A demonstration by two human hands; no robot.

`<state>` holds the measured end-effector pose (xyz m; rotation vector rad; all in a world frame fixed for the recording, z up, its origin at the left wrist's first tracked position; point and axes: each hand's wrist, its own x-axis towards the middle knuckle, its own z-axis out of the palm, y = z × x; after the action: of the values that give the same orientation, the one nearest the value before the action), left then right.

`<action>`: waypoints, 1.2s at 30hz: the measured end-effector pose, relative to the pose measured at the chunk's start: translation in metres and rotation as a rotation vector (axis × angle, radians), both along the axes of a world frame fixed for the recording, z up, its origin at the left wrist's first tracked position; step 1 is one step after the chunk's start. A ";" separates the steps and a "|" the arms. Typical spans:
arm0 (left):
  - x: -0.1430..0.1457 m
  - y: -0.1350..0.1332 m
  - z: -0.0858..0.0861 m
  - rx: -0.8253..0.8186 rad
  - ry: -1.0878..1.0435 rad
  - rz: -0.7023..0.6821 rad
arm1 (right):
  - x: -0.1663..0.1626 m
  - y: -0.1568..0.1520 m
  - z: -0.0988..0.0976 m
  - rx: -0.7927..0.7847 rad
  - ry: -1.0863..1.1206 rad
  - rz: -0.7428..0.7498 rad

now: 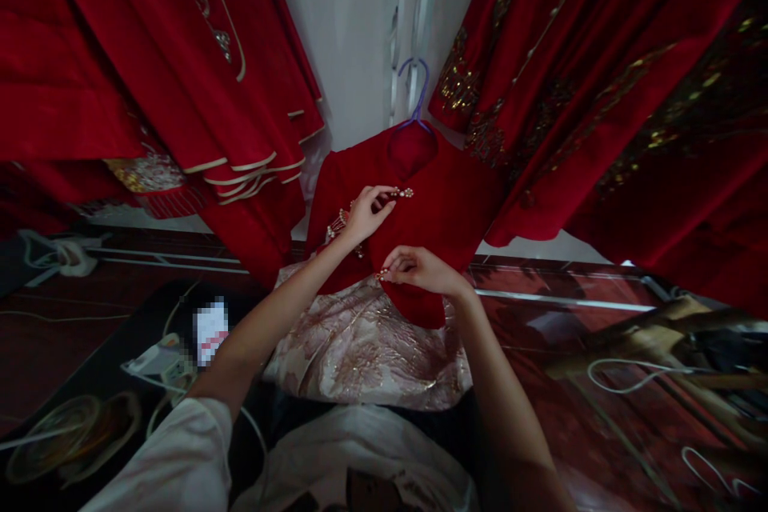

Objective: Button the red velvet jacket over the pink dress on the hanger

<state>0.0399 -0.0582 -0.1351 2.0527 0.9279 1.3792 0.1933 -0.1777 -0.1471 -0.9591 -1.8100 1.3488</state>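
A red garment [444,208] hangs in front of me on a purple hanger [418,96], its lower part lying over pale pink patterned fabric [366,348] on my lap. My left hand [370,212] is at the garment's chest, fingers pinched on a small beaded ornament [406,193]. Lower down, my right hand [417,268] has its fingers closed on another small beaded ornament [382,275] near the hem. Beside my left wrist a beaded tassel piece [337,224] rests on the red cloth. Whether the ornaments are fixed to the garment cannot be made out.
Red garments with gold and silver decoration hang at the left [258,96] and right [540,120]. A dark table [114,352] at my left carries cords and small items. A metal rail [564,302] runs low behind, and a white cord [624,390] lies at the right.
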 end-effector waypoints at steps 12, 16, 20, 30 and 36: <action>0.010 0.022 0.053 0.578 0.732 -0.030 | 0.021 0.001 0.008 -0.060 -0.060 0.022; 0.009 0.028 0.061 0.690 0.788 -0.119 | 0.024 -0.002 0.011 -0.026 -0.112 -0.032; 0.009 0.029 0.059 0.784 0.823 -0.084 | 0.028 0.006 0.018 0.197 -0.160 -0.303; 0.013 0.007 0.088 0.370 1.311 0.300 | -0.028 0.105 0.072 0.335 -0.027 -0.840; -0.008 0.010 0.126 0.203 1.435 0.491 | 0.000 0.094 0.077 0.315 -0.507 -1.208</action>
<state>0.0320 -0.0484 -0.0089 3.0196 1.9441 -0.1388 0.1938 -0.0841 -0.0702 -1.8558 -1.2197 0.0694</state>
